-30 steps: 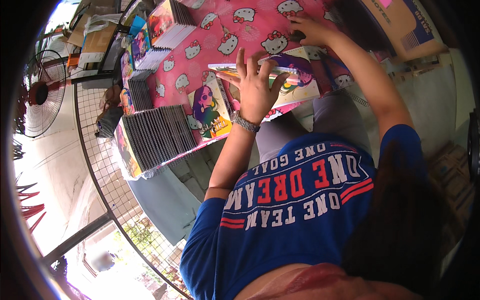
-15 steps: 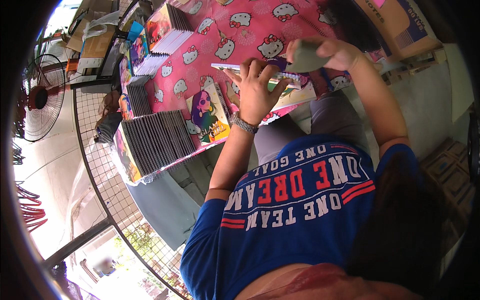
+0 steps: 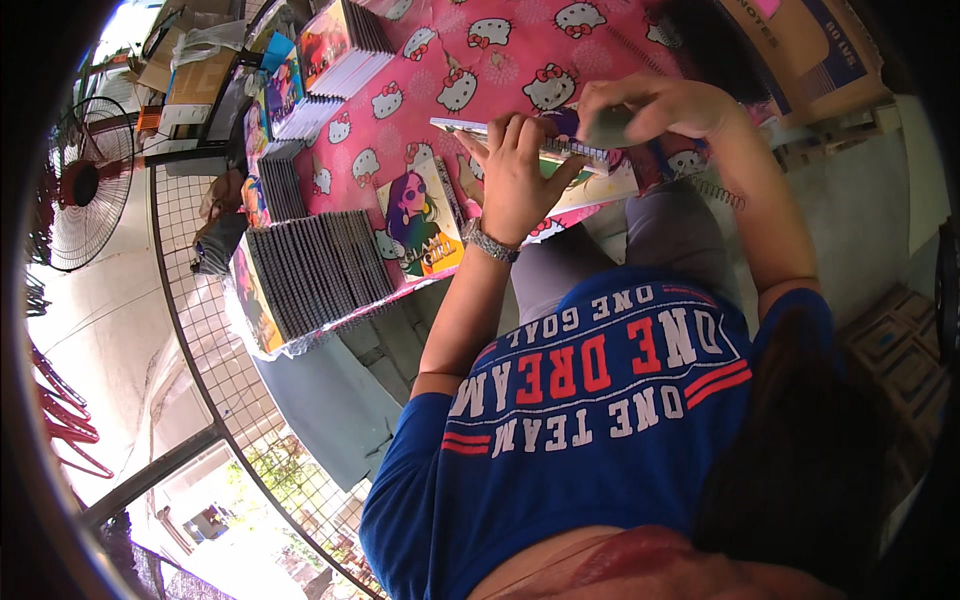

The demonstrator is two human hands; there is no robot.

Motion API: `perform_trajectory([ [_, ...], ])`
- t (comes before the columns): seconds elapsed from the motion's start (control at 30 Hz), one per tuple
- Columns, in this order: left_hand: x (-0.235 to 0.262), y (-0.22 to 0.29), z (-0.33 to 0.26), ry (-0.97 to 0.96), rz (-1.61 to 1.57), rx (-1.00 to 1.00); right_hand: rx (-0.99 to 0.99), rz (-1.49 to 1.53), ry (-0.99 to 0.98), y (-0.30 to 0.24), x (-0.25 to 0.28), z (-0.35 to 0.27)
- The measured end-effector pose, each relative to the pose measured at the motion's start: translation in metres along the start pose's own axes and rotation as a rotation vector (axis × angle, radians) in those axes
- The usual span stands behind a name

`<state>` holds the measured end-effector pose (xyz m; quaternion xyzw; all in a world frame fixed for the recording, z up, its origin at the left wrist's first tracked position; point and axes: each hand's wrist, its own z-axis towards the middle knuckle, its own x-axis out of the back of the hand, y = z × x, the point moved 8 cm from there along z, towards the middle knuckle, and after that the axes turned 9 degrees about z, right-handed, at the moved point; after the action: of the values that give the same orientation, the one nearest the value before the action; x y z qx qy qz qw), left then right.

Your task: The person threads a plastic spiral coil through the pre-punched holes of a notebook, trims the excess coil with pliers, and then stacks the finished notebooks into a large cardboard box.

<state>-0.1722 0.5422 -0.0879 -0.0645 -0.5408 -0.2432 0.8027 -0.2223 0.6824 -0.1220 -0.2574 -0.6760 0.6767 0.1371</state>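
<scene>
Left hand [image 3: 515, 175]: fingers spread flat, palm down, pressing on the spiral-bound notebook [image 3: 520, 140] at the near edge of the table; wristband at the wrist.
Right hand [image 3: 655, 105]: fingers curled together, pinching at the right end of the same notebook, with a small dark-green piece under the fingertips. Whether that piece is a separate thing or part of the cover, cannot tell.
Notebook position: on the pink cartoon-cat tablecloth [image 3: 500, 50], near edge, right of centre, atop other loose covers.
Handling note (judgement): keep the left palm flat so the stack does not slide; work the right fingertips along the wire spine end rather than pulling up, as thin covers would likely bend or tear at the holes.
Loose wire coil [image 3: 715, 190]: hangs just off the near table edge, by the right forearm.
Cover with cartoon girl [image 3: 420, 220]: purple hair, orange lower band, lies left of the left hand.
Dark notebook stack [image 3: 310, 270]: fanned rows at the near left corner, wrapped in clear film.
Further stacks [image 3: 340, 45]: bright covers along the left edge towards the far corner.
Cardboard box [image 3: 800, 50]: brown with blue panel, past the far right corner.
Fan [image 3: 85, 185]: on the floor, well left of the table.
</scene>
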Motion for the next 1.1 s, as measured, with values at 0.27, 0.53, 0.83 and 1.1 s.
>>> perform_trajectory([
  [0.27, 0.003, -0.016, 0.0, -0.006, -0.019, 0.022, 0.026, -0.184, 0.014, 0.005, 0.004, 0.02],
  [0.53, 0.009, -0.038, 0.003, -0.009, 0.01, -0.015, -0.032, 0.094, -0.041, 0.001, -0.007, 0.037],
  [0.83, 0.011, -0.017, 0.008, -0.017, -0.051, -0.025, 0.256, 0.47, -0.225, -0.025, -0.014, 0.019],
  [1.1, 0.012, -0.018, 0.006, -0.037, -0.132, 0.029, 0.134, 0.193, -0.176, -0.011, -0.01, 0.026],
])
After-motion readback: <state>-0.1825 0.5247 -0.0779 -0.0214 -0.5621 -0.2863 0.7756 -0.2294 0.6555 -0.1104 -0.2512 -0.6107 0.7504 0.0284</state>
